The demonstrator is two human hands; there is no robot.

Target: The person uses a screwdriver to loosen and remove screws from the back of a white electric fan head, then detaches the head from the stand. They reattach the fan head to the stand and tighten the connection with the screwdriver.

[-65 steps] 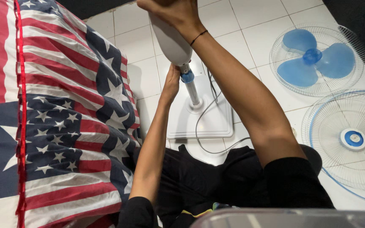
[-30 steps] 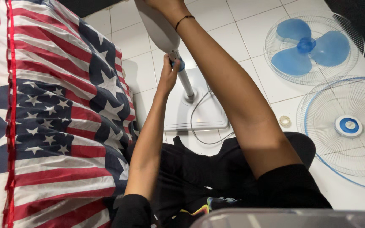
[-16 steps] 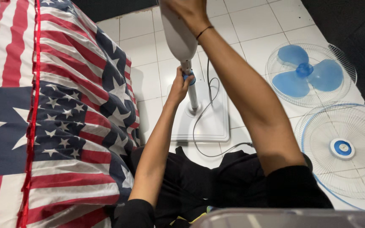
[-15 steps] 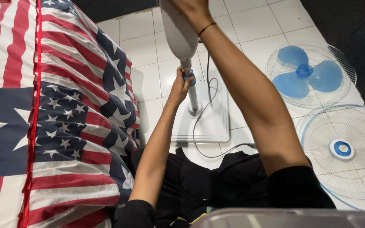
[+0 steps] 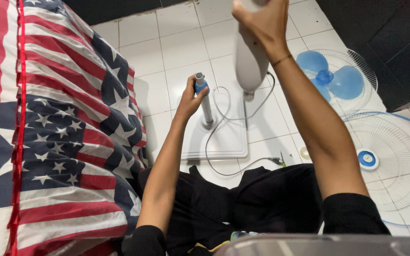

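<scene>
Two hands, head view: the left hand (image 5: 189,100) grips the blue-collared grey metal pole (image 5: 205,101) rising from the white square fan base (image 5: 226,137); at one o'clock, the right hand (image 5: 262,21) holds the white plastic motor housing (image 5: 249,61) lifted clear of the pole.
</scene>
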